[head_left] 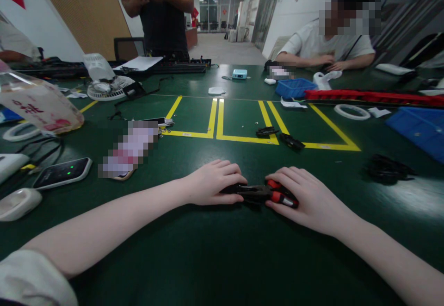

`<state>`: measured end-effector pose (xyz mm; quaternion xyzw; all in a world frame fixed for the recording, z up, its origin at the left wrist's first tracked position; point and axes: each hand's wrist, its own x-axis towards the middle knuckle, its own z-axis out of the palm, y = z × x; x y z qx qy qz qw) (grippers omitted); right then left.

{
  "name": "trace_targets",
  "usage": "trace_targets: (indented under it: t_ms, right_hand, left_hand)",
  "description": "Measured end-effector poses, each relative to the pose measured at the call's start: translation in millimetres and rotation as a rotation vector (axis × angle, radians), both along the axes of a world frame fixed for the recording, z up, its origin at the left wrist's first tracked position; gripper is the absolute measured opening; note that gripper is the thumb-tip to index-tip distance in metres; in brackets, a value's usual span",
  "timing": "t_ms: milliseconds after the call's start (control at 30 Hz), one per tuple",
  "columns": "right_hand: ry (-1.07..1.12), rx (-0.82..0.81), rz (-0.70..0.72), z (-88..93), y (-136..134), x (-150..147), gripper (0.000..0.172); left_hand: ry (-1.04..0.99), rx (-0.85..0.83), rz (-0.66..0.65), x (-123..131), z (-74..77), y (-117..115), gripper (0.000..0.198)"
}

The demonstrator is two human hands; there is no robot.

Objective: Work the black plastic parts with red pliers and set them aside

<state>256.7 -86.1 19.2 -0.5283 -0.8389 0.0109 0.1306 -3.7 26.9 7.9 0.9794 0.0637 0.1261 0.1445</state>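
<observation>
My right hand (pixel 301 199) is closed around the red-and-black handles of a pair of pliers (pixel 281 197), whose dark jaws point left. My left hand (pixel 218 183) is closed on a small black part (pixel 233 189), and the jaws meet or overlap it between my hands. How the jaws sit on the part cannot be made out. Both hands are low over the green table (pixel 194 255). Beyond them lie two similar black pieces, one (pixel 266 132) on yellow tape and the other (pixel 291 141) beside it.
Phones (pixel 62 172) and a white case (pixel 19 204) lie at left, near a plastic bag (pixel 41 102) and a fan (pixel 107 86). A black bundle (pixel 388 168) and a blue bin (pixel 419 128) are at right. One person (pixel 156 14) stands opposite; another (pixel 326 49) sits far right.
</observation>
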Motion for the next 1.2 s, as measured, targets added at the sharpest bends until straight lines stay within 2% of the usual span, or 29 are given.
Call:
trace_targets:
  t_ms: [767, 1200]
  right_hand:
    - [-0.004, -0.007, 0.013, -2.8, 0.7, 1.3, 0.041]
    - [-0.023, 0.086, 0.042, -2.5, -2.0, -3.1, 0.027]
  left_hand:
    - [0.017, 0.016, 0.005, -0.1, -0.9, 0.1, 0.037]
    - [0.016, 0.008, -0.002, -0.5, 0.9, -0.3, 0.037]
